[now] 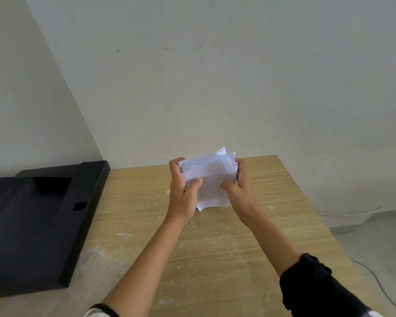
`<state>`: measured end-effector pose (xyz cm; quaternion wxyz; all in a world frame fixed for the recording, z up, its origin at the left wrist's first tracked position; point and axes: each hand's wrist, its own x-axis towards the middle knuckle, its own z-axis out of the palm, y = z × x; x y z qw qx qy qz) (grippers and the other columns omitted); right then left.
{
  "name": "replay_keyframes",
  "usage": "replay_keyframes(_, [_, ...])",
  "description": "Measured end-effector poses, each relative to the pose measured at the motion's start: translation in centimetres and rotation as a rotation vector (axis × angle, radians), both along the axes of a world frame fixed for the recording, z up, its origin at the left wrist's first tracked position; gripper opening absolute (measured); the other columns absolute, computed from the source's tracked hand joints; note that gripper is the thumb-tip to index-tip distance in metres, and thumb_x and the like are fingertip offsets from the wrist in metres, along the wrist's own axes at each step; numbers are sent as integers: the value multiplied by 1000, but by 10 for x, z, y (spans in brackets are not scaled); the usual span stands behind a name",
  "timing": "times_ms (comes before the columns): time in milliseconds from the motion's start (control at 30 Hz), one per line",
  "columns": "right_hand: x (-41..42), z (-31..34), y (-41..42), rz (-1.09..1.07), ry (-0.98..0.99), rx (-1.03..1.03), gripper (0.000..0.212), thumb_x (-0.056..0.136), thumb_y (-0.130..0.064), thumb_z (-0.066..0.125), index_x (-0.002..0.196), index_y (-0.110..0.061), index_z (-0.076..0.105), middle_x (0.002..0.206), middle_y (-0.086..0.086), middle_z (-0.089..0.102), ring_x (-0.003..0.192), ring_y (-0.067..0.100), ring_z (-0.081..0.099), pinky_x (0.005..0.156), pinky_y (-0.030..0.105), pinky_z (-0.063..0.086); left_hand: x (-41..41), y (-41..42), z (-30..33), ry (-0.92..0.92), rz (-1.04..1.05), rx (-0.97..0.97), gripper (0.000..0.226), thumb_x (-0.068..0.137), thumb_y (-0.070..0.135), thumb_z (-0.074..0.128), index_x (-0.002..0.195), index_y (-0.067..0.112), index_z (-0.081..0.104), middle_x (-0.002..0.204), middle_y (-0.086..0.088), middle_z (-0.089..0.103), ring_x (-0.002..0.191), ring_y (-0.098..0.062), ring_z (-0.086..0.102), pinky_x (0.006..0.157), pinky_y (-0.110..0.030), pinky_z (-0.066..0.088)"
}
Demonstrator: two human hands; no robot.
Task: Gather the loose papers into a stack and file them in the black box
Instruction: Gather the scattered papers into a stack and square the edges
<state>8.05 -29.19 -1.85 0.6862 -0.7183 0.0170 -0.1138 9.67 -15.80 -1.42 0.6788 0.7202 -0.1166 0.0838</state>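
Both thumbs pinch the papers (209, 177) from the front, other fingers curled behind: left hand (183, 193) & right hand (239, 191) grip opposite edges. White sheets w/ faint print, uneven, fanned at top, held above the table (215, 259). Box (39, 220) sits open, far left.

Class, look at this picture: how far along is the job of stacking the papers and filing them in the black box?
Done: no loose sheets show on the wooden table; the papers are gathered.
In hand: the left hand and right hand hold the bundle above the table, its edges fanned and uneven, so squaring up seems unfinished.
Left: the open black box at the left shows no papers; filing is not yet done.
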Motion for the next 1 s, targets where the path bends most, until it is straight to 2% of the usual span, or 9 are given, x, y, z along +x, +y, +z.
replay_keyframes(167, [1, -6, 3, -28, 53, -8, 31, 75, 4, 46, 99, -16, 43, 94, 0, 52, 86, 20, 51, 69, 29, 46, 1, 0, -10, 72, 35, -48, 21, 74, 13, 49, 91, 22, 43, 89, 2, 55, 84, -21, 54, 80, -52, 47])
replay_keyframes(333, [-5, 13, -3, -96, -211, -439, 73, 70, 13, 44, 135, -16, 28, 132, 0, 36, 120, 8, 38, 101, 16, 35, -1, 1, -10, 72, -24, -46, 24, 77, 11, 48, 101, 14, 49, 94, 3, 60, 90, -18, 58, 85, -44, 48])
replay_keyframes(433, [-11, 24, -1, -131, -271, -844, 85, 66, 8, 41, 144, -21, 21, 149, -1, 30, 142, 14, 19, 118, 47, 14, -1, 0, -10, 91, -47, -60, 24, 78, 9, 48, 99, 20, 49, 98, -2, 59, 96, -26, 58, 88, -51, 47])
replay_keyframes(567, [-13, 20, 0, -142, -200, -1153, 73, 74, 1, 41, 141, -24, 29, 147, -5, 37, 146, 20, 9, 115, 59, 5, -1, -1, -14, 102, -22, -67, 24, 77, 7, 47, 100, 14, 46, 103, -19, 57, 99, -37, 56, 89, -60, 44])
replay_keyframes(700, [-9, 18, -4, -105, -219, -1086, 62, 77, -3, 38, 137, -17, 36, 133, 3, 46, 140, 25, 25, 113, 51, 22, -2, -3, -14, 94, -45, -75, 23, 78, 8, 44, 94, 24, 46, 96, -4, 57, 92, -24, 55, 86, -52, 46])
replay_keyframes(767, [-6, 20, -6, -70, -241, -887, 54, 78, 1, 37, 129, -13, 46, 121, 9, 48, 116, 26, 47, 94, 40, 46, -2, -5, -15, 81, -57, -77, 20, 78, 9, 42, 93, 22, 44, 92, 1, 54, 86, -15, 54, 81, -43, 46])
replay_keyframes(833, [-2, 23, -10, -81, -256, -760, 46, 80, 7, 39, 121, -9, 52, 114, 11, 47, 91, 21, 53, 74, 32, 49, -1, -7, -16, 46, -43, -50, 15, 82, 9, 42, 96, 14, 41, 87, 5, 52, 77, -3, 52, 75, -27, 44])
replay_keyframes(933, [4, 20, -15, -115, -233, -655, 42, 81, 8, 47, 120, -8, 49, 116, 10, 46, 99, 17, 53, 82, 21, 46, 0, -8, -19, 2, 6, -1, 9, 93, 5, 43, 98, 12, 41, 86, 8, 51, 71, 5, 51, 67, -15, 44])
replay_keyframes(1000, [4, 18, -17, -105, -155, -539, 35, 86, 0, 50, 120, -11, 49, 118, 7, 50, 102, 18, 55, 86, 28, 49, 1, -8, -22, -38, 64, 31, 7, 94, 8, 44, 97, 13, 43, 84, 8, 51, 69, 5, 50, 62, -12, 44])
